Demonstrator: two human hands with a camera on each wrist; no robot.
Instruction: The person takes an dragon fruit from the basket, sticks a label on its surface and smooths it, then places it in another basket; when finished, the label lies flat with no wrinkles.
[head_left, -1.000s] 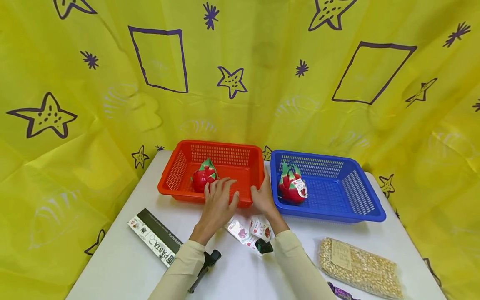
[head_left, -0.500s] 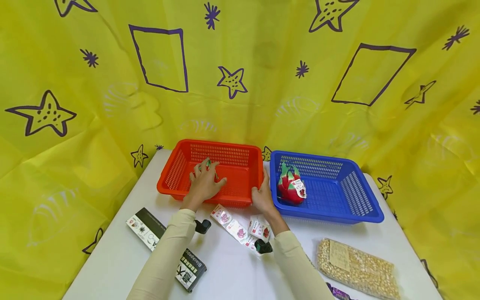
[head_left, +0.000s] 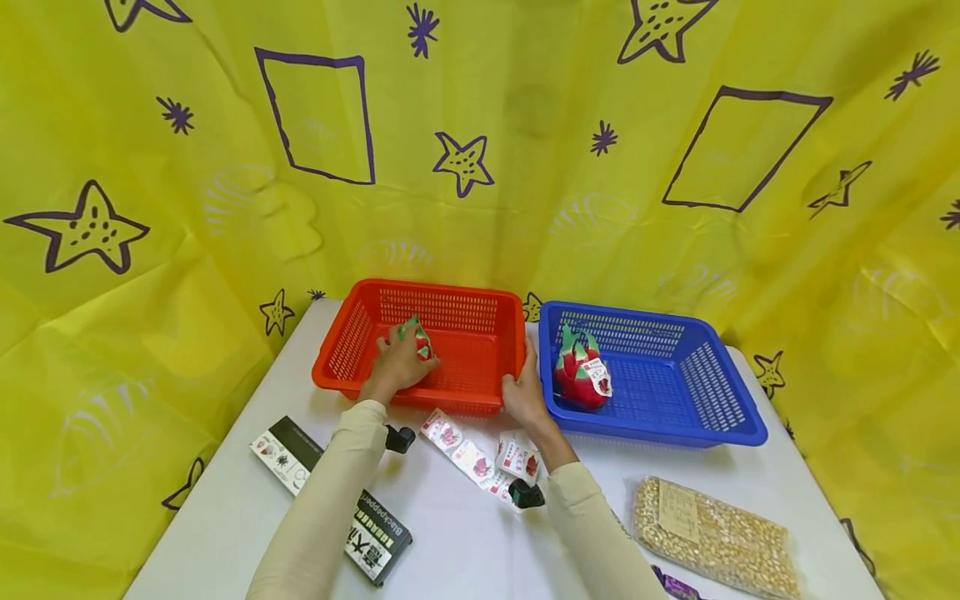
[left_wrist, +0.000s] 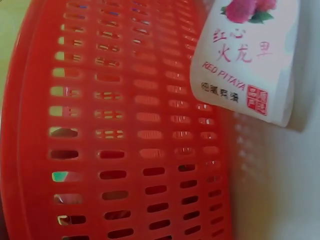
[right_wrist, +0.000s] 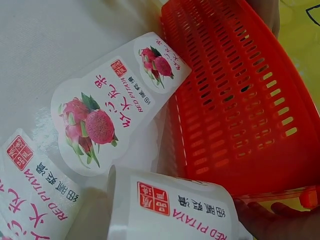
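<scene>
Dragon fruit [head_left: 424, 342], lying in the left half of the red basket [head_left: 476, 354], will probably handle as fairly firm and smooth, with some weight, and its green tips [head_left: 411, 322] look easiest to bend, so the round body seems the better hold. Set apart from each other, the left hand [head_left: 400, 363] comes over the near rim, back upward, fingers curled on it, while the right hand [head_left: 525, 395] grips the basket's near right corner.
</scene>
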